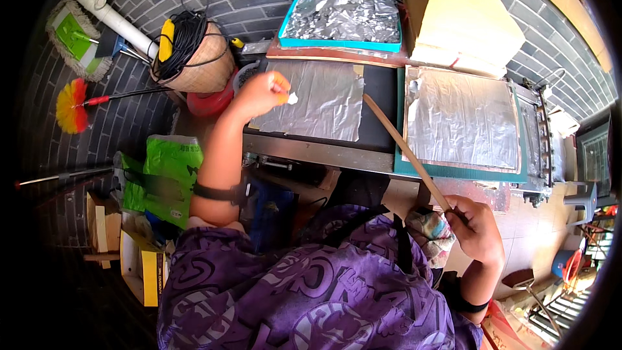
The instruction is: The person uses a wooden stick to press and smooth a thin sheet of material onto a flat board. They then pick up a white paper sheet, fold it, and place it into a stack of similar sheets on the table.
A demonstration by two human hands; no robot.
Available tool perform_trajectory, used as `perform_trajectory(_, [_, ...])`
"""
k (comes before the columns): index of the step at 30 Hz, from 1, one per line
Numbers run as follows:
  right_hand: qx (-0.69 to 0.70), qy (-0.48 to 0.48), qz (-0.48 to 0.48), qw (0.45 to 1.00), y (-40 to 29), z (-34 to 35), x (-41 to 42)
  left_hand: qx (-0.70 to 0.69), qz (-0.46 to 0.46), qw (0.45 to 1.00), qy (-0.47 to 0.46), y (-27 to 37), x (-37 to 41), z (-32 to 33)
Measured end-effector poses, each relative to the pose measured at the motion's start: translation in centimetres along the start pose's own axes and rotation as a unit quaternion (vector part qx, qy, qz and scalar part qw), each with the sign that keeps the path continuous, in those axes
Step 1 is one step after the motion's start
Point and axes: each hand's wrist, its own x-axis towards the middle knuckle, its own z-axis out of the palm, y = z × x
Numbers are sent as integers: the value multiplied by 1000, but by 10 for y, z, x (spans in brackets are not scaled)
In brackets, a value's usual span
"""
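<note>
My left hand [262, 96] pinches a small white scrap [292, 98] above the left part of a wrinkled silvery foil sheet [316, 102] on the dark bench top. In my right hand [474, 228], near my waist, is one end of a long thin wooden stick [406, 148]; its far end points up and left, near the sheet's right edge. A second wrinkled foil sheet [461, 116] lies on a board over a green mat [522, 146] to the right.
A turquoise tray [340, 44] heaped with foil scraps [357, 9] stands at the back beside a tall stack of brownish paper [459, 19]. Coiled black cable [182, 39] sits in a woven basket [209, 65] at the left. A metal frame [539, 141] stands right of the mat.
</note>
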Motion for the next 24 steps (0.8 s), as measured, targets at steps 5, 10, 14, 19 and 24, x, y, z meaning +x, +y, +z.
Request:
perform_trajectory(5, [16, 3, -28, 999, -3, 4, 4, -24, -58, 998, -18, -28, -39, 11])
perform_trajectory(10, [2, -4, -27, 1000, -8, 3, 7, 63, -54, 996, -16, -28, -42, 22])
perform_trajectory(14, [-19, 18, -22, 999, -5, -1, -2, 68, -40, 997, 24, -21, -42, 20])
perform_trajectory(19, [111, 98, 33, 988, 17, -13, -9, -221, -44, 971, -84, -26, -37, 24])
perform_trajectory(24, [195, 228, 94, 949, 47, -18, -8, -183, -95, 973, -105, -27, -35, 35])
